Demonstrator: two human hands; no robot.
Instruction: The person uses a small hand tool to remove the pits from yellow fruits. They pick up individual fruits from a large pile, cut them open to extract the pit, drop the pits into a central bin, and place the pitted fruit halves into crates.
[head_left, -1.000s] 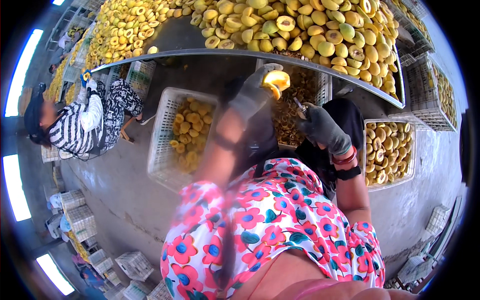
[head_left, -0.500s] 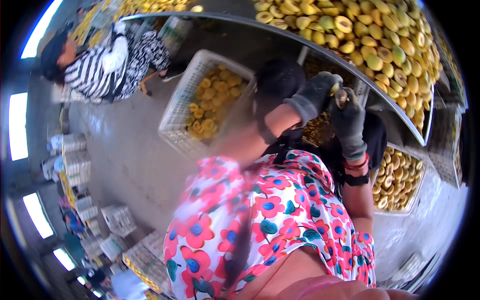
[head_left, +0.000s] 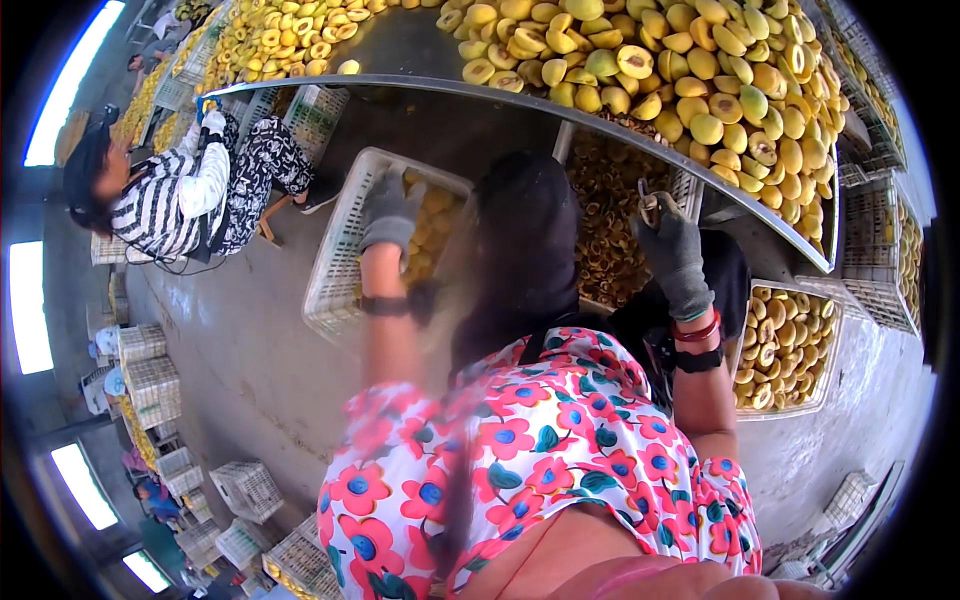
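My left hand (head_left: pixel 388 215), in a grey glove, is over a white plastic crate (head_left: pixel 318 300) of yellow peach-like halves (head_left: pixel 437 225). Its fingers look spread, with some motion blur, and no fruit shows in them. Toward the right, my gloved right hand (head_left: pixel 672 255) is closed around a small metal pitting tool (head_left: pixel 650 203), whose thin tip points up and away. Below that hand lies a crate of brown pits and scraps (head_left: pixel 610 230). Beyond both hands, a metal-edged table (head_left: pixel 400 45) carries a heap of halved yellow fruit (head_left: pixel 690 75).
The table's metal rim (head_left: pixel 480 98) curves across in front of me. At my right stands another crate of fruit halves (head_left: pixel 785 350), with stacked crates (head_left: pixel 875 245) behind. A person in a striped top (head_left: pixel 165 210) sits at the far left. More crates (head_left: pixel 245 490) line the left.
My left hand has moved from beside my right hand leftward to the white crate, and the fruit piece it held no longer shows. My right hand keeps the tool.
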